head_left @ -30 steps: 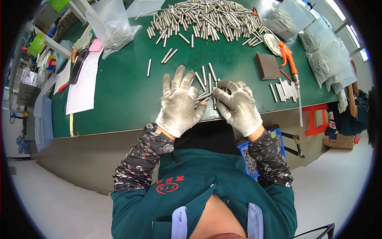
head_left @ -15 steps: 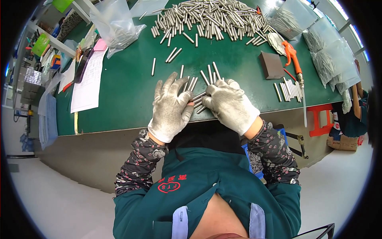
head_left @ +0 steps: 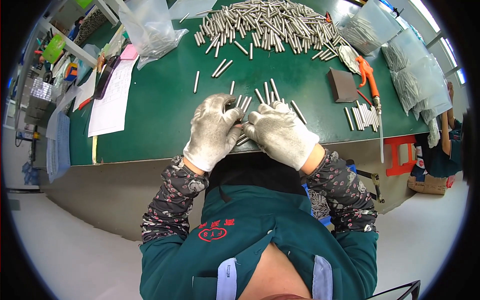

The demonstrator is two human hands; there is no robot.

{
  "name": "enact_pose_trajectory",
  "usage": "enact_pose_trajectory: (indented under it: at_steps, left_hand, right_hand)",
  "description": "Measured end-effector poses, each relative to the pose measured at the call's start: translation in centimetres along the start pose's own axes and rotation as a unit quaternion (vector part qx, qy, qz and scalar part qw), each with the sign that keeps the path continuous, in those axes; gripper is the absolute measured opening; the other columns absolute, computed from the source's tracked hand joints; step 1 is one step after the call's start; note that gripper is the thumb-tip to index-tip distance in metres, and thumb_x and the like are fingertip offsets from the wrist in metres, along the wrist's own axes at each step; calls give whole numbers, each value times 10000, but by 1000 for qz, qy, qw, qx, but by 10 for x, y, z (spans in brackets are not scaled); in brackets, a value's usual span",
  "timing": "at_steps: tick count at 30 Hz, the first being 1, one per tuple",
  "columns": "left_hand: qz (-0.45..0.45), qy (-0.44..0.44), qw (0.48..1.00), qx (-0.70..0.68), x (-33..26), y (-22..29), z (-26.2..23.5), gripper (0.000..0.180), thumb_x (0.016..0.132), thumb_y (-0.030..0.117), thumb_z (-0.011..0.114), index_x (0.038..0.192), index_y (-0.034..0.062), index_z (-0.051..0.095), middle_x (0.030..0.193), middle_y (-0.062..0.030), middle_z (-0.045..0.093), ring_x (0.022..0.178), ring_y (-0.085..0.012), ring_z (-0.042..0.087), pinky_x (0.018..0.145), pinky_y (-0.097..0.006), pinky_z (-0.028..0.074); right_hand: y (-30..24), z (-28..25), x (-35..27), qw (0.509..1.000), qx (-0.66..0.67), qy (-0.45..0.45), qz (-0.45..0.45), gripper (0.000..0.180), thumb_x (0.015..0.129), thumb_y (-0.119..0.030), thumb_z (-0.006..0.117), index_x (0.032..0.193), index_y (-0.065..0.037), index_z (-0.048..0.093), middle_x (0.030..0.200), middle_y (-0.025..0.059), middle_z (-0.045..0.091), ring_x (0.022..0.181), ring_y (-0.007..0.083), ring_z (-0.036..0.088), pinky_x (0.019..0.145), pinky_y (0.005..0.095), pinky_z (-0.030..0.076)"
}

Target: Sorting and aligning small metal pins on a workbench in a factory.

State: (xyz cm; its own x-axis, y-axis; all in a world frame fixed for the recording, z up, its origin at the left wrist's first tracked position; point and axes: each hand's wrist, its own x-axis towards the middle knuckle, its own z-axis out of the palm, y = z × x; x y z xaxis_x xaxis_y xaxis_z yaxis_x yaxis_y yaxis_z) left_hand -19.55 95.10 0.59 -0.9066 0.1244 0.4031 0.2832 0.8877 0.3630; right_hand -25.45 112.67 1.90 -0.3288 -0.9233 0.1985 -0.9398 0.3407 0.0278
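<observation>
Both my hands wear pale, smudged work gloves and meet near the front edge of the green table (head_left: 160, 117). My left hand (head_left: 212, 127) has its fingers curled, with steel pins (head_left: 243, 102) at its thumb and fingertips. My right hand (head_left: 280, 131) is also closed, its thumb and fingers bent over pins between the two hands. The gloves partly hide those pins, so each exact grip is unclear. Just beyond the right fingers lie several pins (head_left: 267, 92). A single pin (head_left: 298, 112) rests by its outer side, and another pin (head_left: 196, 82) lies farther left.
A large heap of pins (head_left: 270, 25) covers the table's far side. At right are a brown block (head_left: 342, 85), an orange air gun (head_left: 367, 75), a row of pins (head_left: 366, 116) and filled plastic bags (head_left: 412, 80). Papers (head_left: 112, 105) lie left. Another person's arm (head_left: 446, 127) shows far right.
My left fingers, stretched out before, have curled in. My right hand has shifted slightly left, closer to the left one. A pin now shows on the table beside my right hand.
</observation>
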Motion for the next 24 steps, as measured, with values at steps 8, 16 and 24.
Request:
enact_pose_trajectory:
  at_steps: [8, 16, 24]
  left_hand:
    - [16, -15, 999, 30, 7, 1, 1, 210, 715, 95, 669, 922, 80, 694, 1128, -95, 605, 1095, -288, 543, 933, -405, 448]
    - [-1, 16, 1000, -17, 7, 5, 4, 218, 724, 63, 675, 941, 72, 666, 1061, -100, 603, 990, -303, 564, 868, -402, 468]
    - [-5, -79, 995, 58, 9, 28, 10, 335, 745, 219, 710, 1040, 98, 609, 988, -85, 584, 943, -281, 578, 789, -410, 489]
  right_hand:
    - [-17, 0, 13, 997, -52, -56, 1, 114, 771, -140, 555, 768, -79, 652, 834, 67, 607, 841, 203, 592, 698, 337, 431]
    - [3, -7, -2, 995, 31, 53, 76, 59, 731, -114, 592, 736, -75, 636, 752, 82, 601, 760, 251, 615, 663, 375, 485]
    - [67, -1, -56, 932, 4, 83, 352, 82, 763, -146, 609, 761, -78, 655, 770, 101, 614, 782, 299, 626, 699, 418, 509]
